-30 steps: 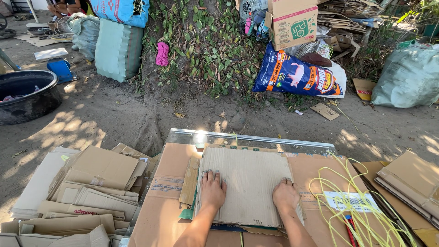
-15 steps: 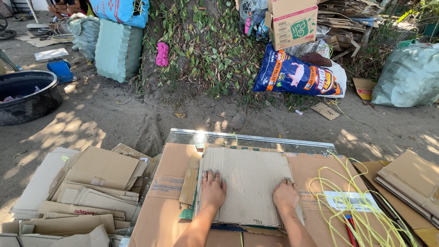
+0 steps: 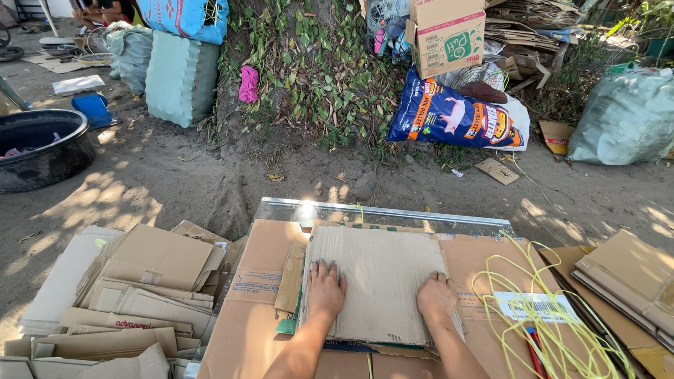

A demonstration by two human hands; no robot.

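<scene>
Left hand fingers: we see them spread and pressed flat, palm down, on the flat rectangular sheet of brown corrugated cardboard; nothing is gripped.
Left hand: it rests on the near left part of that sheet, just inside its left edge.
Right hand fingers: we see them curled under slightly, knuckles up, bearing down on the same sheet; they close around nothing.
Right hand: it sits near the sheet's near right corner, well apart from the left hand.
Cardboard sheet: it lies flat on top of a pile, its flutes running away from us, directly in front of our body.
Pile beneath: large flattened brown cardboard boxes spread wider than the sheet on both sides.
Far edge: a shiny metal rim runs across just beyond the pile.
Right of the hands: a loose tangle of thin yellow plastic strapping lies over the cardboard, near the right hand but not touching it.
Left of the pile: a heap of folded brown cardboard pieces on the dirt ground.
Farther out: a blue printed feed sack lies by a leafy bank, and a round black tub stands at far left.
</scene>
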